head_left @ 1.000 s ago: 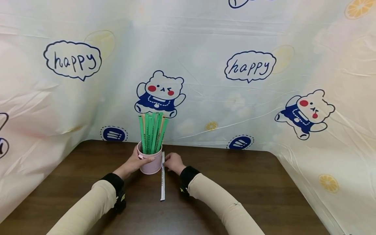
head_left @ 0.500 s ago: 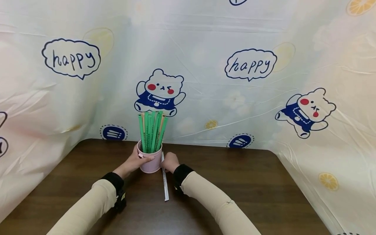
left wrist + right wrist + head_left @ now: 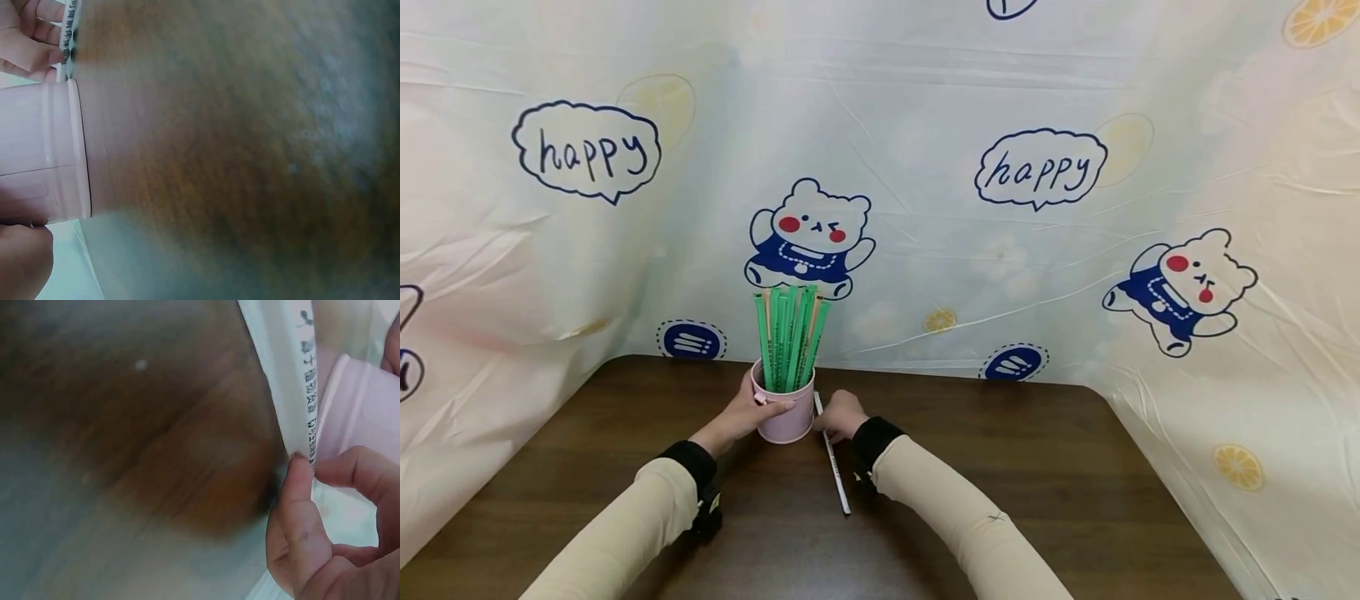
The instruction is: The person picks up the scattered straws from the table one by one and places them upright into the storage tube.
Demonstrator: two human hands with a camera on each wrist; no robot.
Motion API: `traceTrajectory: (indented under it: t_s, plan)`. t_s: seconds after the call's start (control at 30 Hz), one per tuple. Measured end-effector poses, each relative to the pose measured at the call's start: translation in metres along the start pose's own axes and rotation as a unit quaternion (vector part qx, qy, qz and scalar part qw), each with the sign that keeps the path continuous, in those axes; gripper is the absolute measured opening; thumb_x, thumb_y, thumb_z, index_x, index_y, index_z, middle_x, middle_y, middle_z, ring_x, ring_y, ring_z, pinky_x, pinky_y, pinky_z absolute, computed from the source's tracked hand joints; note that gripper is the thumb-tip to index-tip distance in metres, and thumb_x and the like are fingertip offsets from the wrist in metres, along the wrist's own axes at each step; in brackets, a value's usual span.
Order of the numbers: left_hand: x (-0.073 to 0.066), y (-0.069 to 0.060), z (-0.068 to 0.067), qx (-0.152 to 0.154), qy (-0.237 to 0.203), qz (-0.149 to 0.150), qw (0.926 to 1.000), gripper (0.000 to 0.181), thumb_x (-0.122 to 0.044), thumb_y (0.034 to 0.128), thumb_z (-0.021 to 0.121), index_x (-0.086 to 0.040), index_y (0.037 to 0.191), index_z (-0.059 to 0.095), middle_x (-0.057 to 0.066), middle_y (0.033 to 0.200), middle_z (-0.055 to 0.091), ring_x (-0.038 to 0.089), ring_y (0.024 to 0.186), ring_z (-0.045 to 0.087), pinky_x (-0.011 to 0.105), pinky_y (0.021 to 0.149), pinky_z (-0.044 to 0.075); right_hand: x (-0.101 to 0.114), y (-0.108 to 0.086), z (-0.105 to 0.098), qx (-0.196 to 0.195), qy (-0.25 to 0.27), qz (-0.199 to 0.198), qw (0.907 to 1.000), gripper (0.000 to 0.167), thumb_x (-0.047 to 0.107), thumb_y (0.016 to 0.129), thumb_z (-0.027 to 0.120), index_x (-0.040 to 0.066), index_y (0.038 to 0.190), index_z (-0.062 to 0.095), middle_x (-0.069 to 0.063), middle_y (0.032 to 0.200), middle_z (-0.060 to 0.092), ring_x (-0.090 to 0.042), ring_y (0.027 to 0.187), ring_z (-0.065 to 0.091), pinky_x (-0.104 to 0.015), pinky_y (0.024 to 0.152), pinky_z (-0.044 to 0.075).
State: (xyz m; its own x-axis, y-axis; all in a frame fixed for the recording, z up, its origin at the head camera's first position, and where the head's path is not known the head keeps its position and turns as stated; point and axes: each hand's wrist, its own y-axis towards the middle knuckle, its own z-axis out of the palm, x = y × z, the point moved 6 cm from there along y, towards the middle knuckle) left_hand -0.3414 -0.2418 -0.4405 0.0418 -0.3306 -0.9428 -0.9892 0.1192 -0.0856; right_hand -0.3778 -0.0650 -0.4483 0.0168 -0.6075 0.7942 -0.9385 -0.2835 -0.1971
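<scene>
A pink metal pail [image 3: 786, 421] stands on the brown table [image 3: 1030, 483], packed with several upright green-wrapped chopsticks [image 3: 790, 342]. My left hand [image 3: 745, 417] holds the pail's left side, the thumb across its front; part of this hand shows at the bottom left of the left wrist view. Just right of the pail, my right hand [image 3: 841, 415] pinches a long white wrapper with dark printed characters, apparently wrapped chopsticks [image 3: 287, 375], between thumb and fingertip. The white-wrapped chopsticks lean obliquely, their lower end toward the front right, their upper end beside the pail.
A pale curtain [image 3: 925, 208] printed with bears and "happy" bubbles hangs behind the table and at both sides. The table's back edge [image 3: 925, 374] runs just behind the pail.
The white-wrapped chopsticks have swung from nearly straight to slanting, their near end moving right. My right hand shifted left against the pail, then slightly back right. My left hand and the pail stay put.
</scene>
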Motion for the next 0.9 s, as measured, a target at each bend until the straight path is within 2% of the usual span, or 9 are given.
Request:
traceTrajectory:
  t_s: [0.13,0.23,0.33,0.37,0.5,0.57,0.7,0.9]
  plan:
    - [-0.003,0.002,0.000,0.002,-0.002,0.005,1.0000,0.113,-0.033,0.0950,0.069,-0.007,0.160,-0.020,0.029,0.168,0.000,0.049,0.155,0.012,0.068,0.126,0.013,0.003,-0.006,-0.022,-0.008,0.039,-0.005,0.9992,0.024,-0.002,0.082,0.073,0.004,0.064,0.058,-0.002,0.056,0.052,-0.014,0.050,0.056,-0.030,0.055,0.062]
    - [-0.004,0.002,0.000,0.006,0.000,0.007,1.0000,0.112,-0.034,0.0953,0.069,-0.007,0.159,-0.020,0.029,0.168,-0.001,0.049,0.153,0.013,0.069,0.126,0.014,0.008,-0.012,-0.044,-0.023,0.051,-0.032,0.9979,0.006,-0.002,0.086,0.070,-0.005,0.082,0.066,-0.003,0.064,0.055,-0.014,0.056,0.060,-0.033,0.061,0.064]
    - [-0.002,0.001,0.000,0.008,0.004,0.007,0.9999,0.113,-0.034,0.0948,0.069,-0.006,0.159,-0.020,0.030,0.167,-0.001,0.049,0.153,0.014,0.069,0.126,0.015,0.015,-0.018,-0.066,-0.040,0.052,-0.060,0.9961,0.019,-0.001,0.088,0.069,-0.010,0.105,0.065,-0.004,0.076,0.058,-0.014,0.061,0.062,-0.036,0.067,0.065]
    - [-0.002,0.001,0.000,0.009,0.005,0.007,0.9999,0.113,-0.035,0.0946,0.069,-0.006,0.159,-0.020,0.030,0.167,0.000,0.049,0.152,0.014,0.069,0.125,0.015,0.019,-0.019,-0.074,-0.048,0.046,-0.068,0.9955,0.023,0.000,0.089,0.068,-0.009,0.110,0.063,-0.005,0.079,0.059,-0.014,0.062,0.061,-0.035,0.067,0.064]
    - [0.002,0.000,0.000,0.013,0.006,0.001,0.9999,0.116,-0.036,0.0938,0.071,-0.006,0.159,-0.020,0.030,0.167,-0.001,0.049,0.152,0.014,0.069,0.125,0.014,0.047,-0.028,-0.103,-0.082,0.028,-0.111,0.9901,0.033,-0.002,0.088,0.067,-0.008,0.120,0.060,-0.009,0.084,0.063,-0.012,0.061,0.057,-0.027,0.060,0.058]
    - [0.003,-0.001,0.000,0.013,0.003,0.000,0.9999,0.116,-0.036,0.0933,0.071,-0.007,0.159,-0.019,0.030,0.167,-0.001,0.049,0.152,0.014,0.069,0.126,0.013,0.068,-0.034,-0.117,-0.101,0.032,-0.145,0.9837,0.034,-0.003,0.088,0.066,-0.007,0.122,0.059,-0.009,0.084,0.063,-0.011,0.061,0.055,-0.022,0.058,0.053]
    - [0.000,-0.001,0.002,0.015,0.002,0.003,0.9999,0.117,-0.037,0.0925,0.072,-0.008,0.159,-0.020,0.029,0.167,-0.001,0.049,0.153,0.013,0.069,0.126,0.013,0.109,-0.047,-0.140,-0.134,0.059,-0.213,0.9660,0.039,-0.004,0.090,0.062,-0.006,0.128,0.057,-0.006,0.089,0.058,-0.010,0.070,0.053,-0.019,0.062,0.050]
    - [-0.002,-0.003,0.000,0.020,-0.005,0.009,0.9998,0.116,-0.035,0.0927,0.072,-0.009,0.159,-0.019,0.029,0.167,-0.002,0.049,0.153,0.014,0.069,0.126,0.013,0.150,-0.055,-0.147,-0.176,0.090,-0.272,0.9418,0.040,0.000,0.093,0.059,-0.002,0.133,0.055,-0.011,0.102,0.061,-0.015,0.085,0.056,-0.017,0.070,0.047]
